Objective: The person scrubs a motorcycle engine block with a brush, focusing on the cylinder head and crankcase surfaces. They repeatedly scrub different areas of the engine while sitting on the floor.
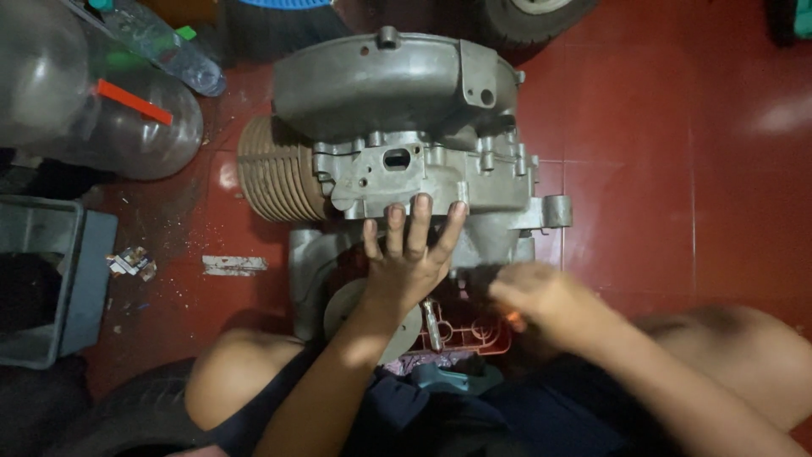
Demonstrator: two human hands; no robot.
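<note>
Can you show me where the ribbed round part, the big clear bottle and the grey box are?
ribbed cylinder [272, 179], head view, on its fins
clear bottle [80, 97], head view, on its rounded side
grey box [89, 279], head view, on its right wall

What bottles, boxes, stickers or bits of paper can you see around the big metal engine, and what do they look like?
Big clear water jug: top left on the red floor, round, with an orange-red strip on it.
Small clear plastic bottle: lying against the jug, with green bits on it.
Grey plastic bin: left edge, boxy and open-topped.
Crumpled wrapper scrap: beside the bin, small, whitish with colours.
White strip: flat on the floor, left of the engine.
No screens or signs.
</note>
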